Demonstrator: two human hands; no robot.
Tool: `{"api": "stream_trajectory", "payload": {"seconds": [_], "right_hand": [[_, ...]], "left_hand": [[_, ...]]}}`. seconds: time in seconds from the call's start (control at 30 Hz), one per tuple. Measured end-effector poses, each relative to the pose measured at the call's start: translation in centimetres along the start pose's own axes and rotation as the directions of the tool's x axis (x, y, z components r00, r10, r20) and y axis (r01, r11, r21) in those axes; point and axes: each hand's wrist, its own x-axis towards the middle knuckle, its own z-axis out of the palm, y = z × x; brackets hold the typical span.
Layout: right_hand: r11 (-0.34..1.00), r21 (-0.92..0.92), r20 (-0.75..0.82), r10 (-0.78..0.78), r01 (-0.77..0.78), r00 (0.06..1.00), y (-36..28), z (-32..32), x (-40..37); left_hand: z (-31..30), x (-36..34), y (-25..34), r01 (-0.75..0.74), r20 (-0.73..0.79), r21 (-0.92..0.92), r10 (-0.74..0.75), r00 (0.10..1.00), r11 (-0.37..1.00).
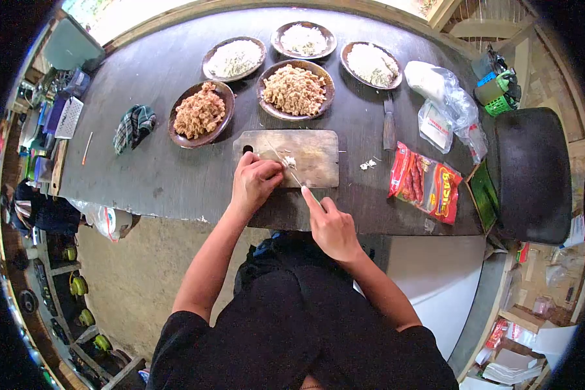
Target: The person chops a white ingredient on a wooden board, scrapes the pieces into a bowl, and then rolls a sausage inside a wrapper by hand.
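Note:
A wooden cutting board (pixel 315 153) with a hole near its left end lies at the near side of the dark table. My right hand (pixel 333 227) grips a knife (pixel 294 174), index finger stretched along it, and the blade slants up and left across the board. Small white chopped pieces (pixel 290 160) lie against the blade. At the board's left part, my left hand (pixel 257 182) is closed, fingertips bent in beside the knife. Whatever its fingers pinch is hidden. More white bits (pixel 368 164) lie on the table right of the board.
Beyond the board stand brown plates of minced food (pixel 296 91), reddish mince (pixel 200 112) and white shreds (pixel 235 58). A red sausage packet (pixel 424 184), a dark-handled tool (pixel 389 123) and plastic bags (pixel 445 94) are at right. A checked cloth (pixel 134 128) lies left.

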Motion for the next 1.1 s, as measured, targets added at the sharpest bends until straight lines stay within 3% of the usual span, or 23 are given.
{"api": "stream_trajectory", "payload": {"seconds": [0.23, 0.43, 0.77, 1.1], "right_hand": [[0.999, 0.026, 0.009, -0.020, 0.019, 1.000, 0.2, 0.4, -0.7], [0.998, -0.057, -0.009, -0.008, 0.008, 1.000, 0.0, 0.8, 0.3], [0.996, 0.089, -0.044, 0.007, -0.003, 0.999, 0.2, 0.4, -0.6], [0.999, 0.033, 0.000, 0.022, -0.022, 1.000, 0.2, 1.0, 0.6]], "left_hand": [[0.0, 0.0, 0.0, -0.004, 0.013, 0.011, 0.004, 1.000, 1.000], [0.0, 0.0, 0.3, -0.011, 0.012, 0.017, 0.010, 1.000, 1.000], [0.0, 0.1, 0.0, -0.094, -0.015, 0.060, 0.095, 0.995, 0.994], [-0.1, 0.2, 0.3, -0.035, 0.001, 0.023, 0.035, 0.999, 0.999]]}}
